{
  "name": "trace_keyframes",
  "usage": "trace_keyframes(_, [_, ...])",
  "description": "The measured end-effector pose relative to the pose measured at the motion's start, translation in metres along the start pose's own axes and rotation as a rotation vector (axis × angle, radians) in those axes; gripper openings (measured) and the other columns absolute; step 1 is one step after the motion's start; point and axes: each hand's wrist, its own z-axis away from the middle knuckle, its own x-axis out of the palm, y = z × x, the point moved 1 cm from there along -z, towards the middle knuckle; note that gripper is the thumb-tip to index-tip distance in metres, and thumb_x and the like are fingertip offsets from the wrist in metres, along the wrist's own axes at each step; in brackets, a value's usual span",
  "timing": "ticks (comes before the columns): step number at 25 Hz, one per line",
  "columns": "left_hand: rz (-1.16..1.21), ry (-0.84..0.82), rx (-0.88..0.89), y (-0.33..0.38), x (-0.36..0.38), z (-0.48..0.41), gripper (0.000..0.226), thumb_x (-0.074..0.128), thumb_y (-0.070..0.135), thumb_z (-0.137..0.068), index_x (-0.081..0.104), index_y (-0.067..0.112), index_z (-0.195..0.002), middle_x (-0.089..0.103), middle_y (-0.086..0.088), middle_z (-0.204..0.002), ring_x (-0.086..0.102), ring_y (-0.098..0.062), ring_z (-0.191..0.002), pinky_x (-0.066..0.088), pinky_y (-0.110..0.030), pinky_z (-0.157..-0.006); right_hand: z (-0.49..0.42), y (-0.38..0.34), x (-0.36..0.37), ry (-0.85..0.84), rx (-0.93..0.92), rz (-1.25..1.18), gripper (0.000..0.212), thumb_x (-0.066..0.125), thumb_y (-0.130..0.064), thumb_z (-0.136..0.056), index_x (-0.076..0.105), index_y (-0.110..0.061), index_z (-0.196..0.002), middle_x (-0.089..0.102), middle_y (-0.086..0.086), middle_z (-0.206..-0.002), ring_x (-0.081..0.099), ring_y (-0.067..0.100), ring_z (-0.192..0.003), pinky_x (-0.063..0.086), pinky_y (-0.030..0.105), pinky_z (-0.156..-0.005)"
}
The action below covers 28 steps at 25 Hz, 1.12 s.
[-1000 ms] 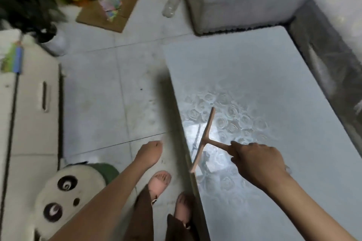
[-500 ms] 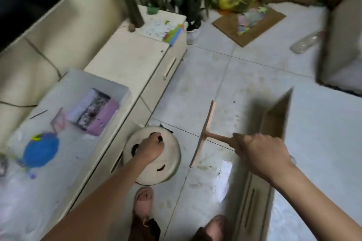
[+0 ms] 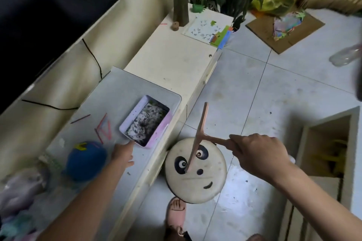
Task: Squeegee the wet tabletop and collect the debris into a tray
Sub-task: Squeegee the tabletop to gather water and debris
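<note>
My left hand reaches out straight-fingered and empty, the debris-filled tray right at its fingertips on the table, so I'd grip the near rim and lift level, my right hand curled round the squeegee handle.

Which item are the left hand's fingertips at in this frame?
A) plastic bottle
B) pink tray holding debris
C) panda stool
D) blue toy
B: the left hand extends its fingers to the near corner of the pink tray, while the right hand grips the squeegee.
</note>
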Motion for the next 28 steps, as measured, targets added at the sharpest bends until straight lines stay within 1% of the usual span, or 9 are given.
trace_keyframes(5, [0.198,-0.252,-0.109,0.011,-0.004,-0.035,0.043,0.055,0.025,-0.096,0.047,-0.002,-0.129,0.052,-0.027,-0.127,0.055,-0.039,-0.117,0.051,-0.046,-0.086,-0.026,-0.039,-0.006,-0.040,0.054,0.009,0.012,0.040,-0.034,-0.096,0.049,-0.032,-0.103,0.063,-0.007,-0.089,0.056,0.024,-0.079,0.031,0.030,-0.057])
trace_keyframes(9, [0.174,-0.290,-0.123,0.023,-0.002,-0.048,0.034,0.047,0.006,-0.098,0.045,-0.004,-0.131,0.059,-0.023,-0.100,0.055,-0.035,-0.102,0.046,-0.050,-0.096,-0.035,-0.052,-0.006,-0.078,0.088,0.000,0.010,0.039,-0.038,-0.097,0.037,-0.032,-0.089,0.055,-0.007,-0.079,0.045,0.023,-0.072,0.032,0.029,-0.057])
trace_keyframes(11, [0.166,-0.283,-0.118,0.025,0.000,-0.052,0.036,0.039,-0.007,-0.095,0.043,-0.006,-0.131,0.058,-0.022,-0.105,0.054,-0.034,-0.104,0.044,-0.054,-0.098,-0.032,-0.051,-0.005,-0.095,0.113,-0.009,0.013,0.038,-0.040,-0.097,0.034,-0.032,-0.087,0.047,-0.008,-0.074,0.046,0.023,-0.072,0.033,0.029,-0.057])
trace_keyframes(14, [0.158,-0.272,-0.082,0.029,0.002,-0.054,0.039,0.034,-0.015,-0.091,0.044,-0.008,-0.128,0.054,-0.022,-0.111,0.055,-0.034,-0.098,0.044,-0.056,-0.097,-0.023,-0.043,-0.004,-0.091,0.161,-0.022,0.013,0.037,-0.044,-0.096,0.043,-0.032,-0.093,0.057,-0.009,-0.080,0.057,0.022,-0.078,0.035,0.028,-0.058])
trace_keyframes(15, [0.163,-0.279,-0.073,0.029,0.001,-0.052,0.038,0.033,-0.016,-0.090,0.046,-0.006,-0.124,0.054,-0.022,-0.110,0.057,-0.032,-0.091,0.048,-0.053,-0.094,-0.019,-0.039,-0.003,-0.086,0.178,-0.022,0.015,0.037,-0.045,-0.096,0.046,-0.033,-0.097,0.061,-0.009,-0.083,0.061,0.020,-0.082,0.035,0.028,-0.058])
trace_keyframes(17, [0.167,-0.294,-0.044,0.029,0.000,-0.046,0.034,0.034,-0.017,-0.088,0.048,-0.003,-0.116,0.057,-0.022,-0.106,0.059,-0.030,-0.081,0.058,-0.043,-0.072,-0.009,-0.029,0.001,-0.083,0.218,-0.045,0.018,0.037,-0.047,-0.096,0.049,-0.037,-0.103,0.062,-0.010,-0.084,0.063,0.017,-0.084,0.037,0.027,-0.058])
trace_keyframes(20, [0.153,-0.316,0.013,0.034,0.000,-0.023,0.027,0.037,-0.016,-0.086,0.052,-0.004,-0.105,0.062,-0.019,-0.084,0.060,-0.029,-0.073,0.055,-0.031,-0.043,0.011,-0.012,0.011,-0.099,0.266,-0.080,0.026,0.037,-0.053,-0.095,0.051,-0.042,-0.114,0.066,-0.011,-0.092,0.064,0.015,-0.088,0.042,0.028,-0.061])
trace_keyframes(24, [0.183,-0.358,0.043,0.040,0.010,0.025,0.021,0.039,-0.014,-0.085,0.055,0.000,-0.087,0.063,-0.018,-0.078,0.062,-0.028,-0.070,0.054,-0.029,-0.040,0.051,0.015,0.028,-0.140,0.336,-0.161,0.032,0.034,-0.057,-0.094,0.050,-0.047,-0.119,0.067,-0.012,-0.097,0.064,0.012,-0.090,0.046,0.027,-0.066])
trace_keyframes(28, [0.142,-0.397,0.066,0.031,0.031,0.079,0.024,0.041,-0.014,-0.083,0.056,0.000,-0.094,0.064,-0.017,-0.087,0.063,-0.027,-0.076,0.054,-0.029,-0.042,0.103,0.054,0.053,-0.176,0.420,-0.280,0.034,0.031,-0.060,-0.093,0.055,-0.042,-0.111,0.064,-0.013,-0.084,0.065,0.011,-0.082,0.051,0.027,-0.066])
